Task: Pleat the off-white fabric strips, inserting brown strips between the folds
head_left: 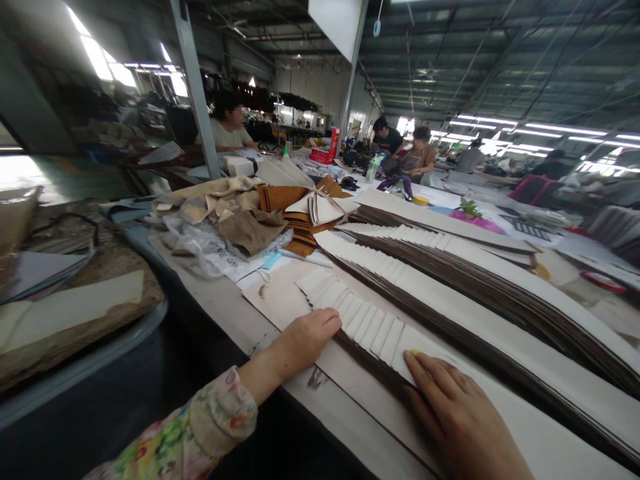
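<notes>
A fanned stack of long pieces, pale on top with dark brown edges, lies in front of me; whether they are leather or fabric I cannot tell. At its near edge is my left hand, fingers bent and pressed together on the overlapping ends. My right hand rests with its fingers stretched over the top piece, and something small and yellow shows by a fingertip. Beyond them, a second fanned stack and a third stack run alongside.
Tan fabric pieces, clear plastic wrap and brown pieces are heaped at the back left. A bin with scraps stands left of the table. A metal post rises behind. Several people work farther off.
</notes>
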{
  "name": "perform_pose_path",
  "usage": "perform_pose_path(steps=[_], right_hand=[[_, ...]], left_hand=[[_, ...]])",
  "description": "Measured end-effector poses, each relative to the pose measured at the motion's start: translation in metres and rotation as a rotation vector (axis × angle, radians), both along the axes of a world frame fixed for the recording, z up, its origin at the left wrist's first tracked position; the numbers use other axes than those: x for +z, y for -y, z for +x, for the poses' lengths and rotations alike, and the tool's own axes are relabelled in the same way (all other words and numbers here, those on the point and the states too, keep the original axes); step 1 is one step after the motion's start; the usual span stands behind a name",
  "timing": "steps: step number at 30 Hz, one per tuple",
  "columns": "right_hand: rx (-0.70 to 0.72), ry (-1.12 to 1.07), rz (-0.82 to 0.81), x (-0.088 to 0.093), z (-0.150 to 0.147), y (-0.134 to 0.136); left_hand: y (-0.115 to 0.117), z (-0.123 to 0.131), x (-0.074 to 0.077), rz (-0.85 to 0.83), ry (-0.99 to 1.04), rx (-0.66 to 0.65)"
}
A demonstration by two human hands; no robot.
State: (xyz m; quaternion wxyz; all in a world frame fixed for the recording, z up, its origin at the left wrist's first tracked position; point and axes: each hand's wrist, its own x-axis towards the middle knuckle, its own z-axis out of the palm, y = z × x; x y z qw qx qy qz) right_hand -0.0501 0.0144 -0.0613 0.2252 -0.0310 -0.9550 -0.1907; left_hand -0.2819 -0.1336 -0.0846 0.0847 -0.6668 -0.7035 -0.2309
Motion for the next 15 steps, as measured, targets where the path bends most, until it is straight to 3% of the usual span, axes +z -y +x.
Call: perform_pose_path(steps=[8, 15], right_hand=[[-0.016, 0.001, -0.048, 0.002, -0.001, 0.002], [-0.051, 0.003, -0.105, -0.001, 0.001, 0.001]], left_hand=[[0.005, -0.004, 0.010, 0.028, 0.088, -0.076], [0.009, -0.012, 0.004, 0.068, 0.135, 0.024]])
